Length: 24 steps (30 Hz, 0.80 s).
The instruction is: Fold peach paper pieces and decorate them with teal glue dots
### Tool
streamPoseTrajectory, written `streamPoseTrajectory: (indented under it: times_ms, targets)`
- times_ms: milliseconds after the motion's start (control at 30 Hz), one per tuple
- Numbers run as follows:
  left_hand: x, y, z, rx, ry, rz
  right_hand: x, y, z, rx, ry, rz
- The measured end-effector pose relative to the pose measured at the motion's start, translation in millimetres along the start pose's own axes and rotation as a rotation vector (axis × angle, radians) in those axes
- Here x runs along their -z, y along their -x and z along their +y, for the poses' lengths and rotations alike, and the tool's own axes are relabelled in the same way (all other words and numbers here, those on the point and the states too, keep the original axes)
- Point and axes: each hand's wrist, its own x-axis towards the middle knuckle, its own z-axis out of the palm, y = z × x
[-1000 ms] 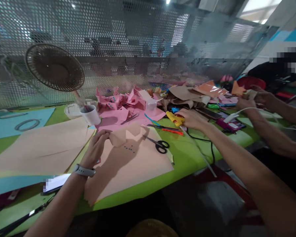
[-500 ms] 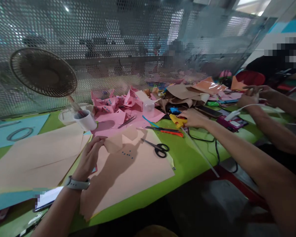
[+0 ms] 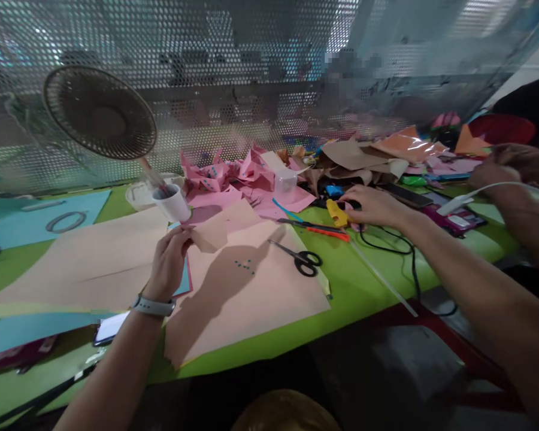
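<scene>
My left hand (image 3: 173, 254), with a pale watch strap at its wrist, pinches a folded piece of peach paper (image 3: 211, 234) above a larger peach sheet (image 3: 256, 299). My right hand (image 3: 375, 206) reaches across the table, its fingers curled about the back of a yellow glue gun (image 3: 336, 214). How firmly they grip is hard to see. A pale glue stick (image 3: 381, 275) trails from the gun towards the table edge. Black-handled scissors (image 3: 303, 260) lie on the large sheet, near several small blue dots. An orange-handled cutter (image 3: 327, 232) rests just in front of the gun.
Behind stand a fan (image 3: 101, 114), a white cup (image 3: 173, 203) and crumpled pink paper (image 3: 233, 170). Brown paper (image 3: 353, 157) is heaped to the right. A black cord (image 3: 393, 248) hangs over the edge. Another person's hands (image 3: 507, 167) are at the far right.
The view has turned slightly, so the scene sits differently in the picture. The yellow gun looks tilted more steeply, and my right hand's fingers sit farther back along it. My left hand keeps the paper.
</scene>
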Motion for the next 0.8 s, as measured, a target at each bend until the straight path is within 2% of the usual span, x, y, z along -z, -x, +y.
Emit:
streamPoseTrajectory:
  times_ms: [133,233,300,400,500,600,800]
  targets:
    - [1.0,-4.7,1.9,-0.001,0.083,0.118,11.8,-12.8,-72.9,0.136,-0.150,-0.014]
    - [5.5,-8.3,-1.3,-0.025,0.134,0.112,16.1,-28.4,-112.4,0.140,-0.077,-0.016]
    - [8.1,-9.8,-3.5,-0.036,0.140,0.102,15.9,-37.3,-121.7,0.083,-0.008,-0.009]
    - [9.2,-10.3,-5.0,-0.037,0.123,0.108,10.7,-45.5,-119.4,-0.005,0.054,-0.048]
    - [8.1,-10.1,-4.4,-0.033,0.143,0.113,1.2,-54.2,-117.2,-0.028,0.048,-0.083]
    - [6.7,-10.3,-3.8,-0.031,0.177,0.120,-10.2,-73.6,-130.0,0.043,-0.032,-0.061]
    - [5.8,-9.7,-6.1,-0.006,0.131,0.128,-36.7,-134.6,-188.8,0.216,-0.160,-0.031]
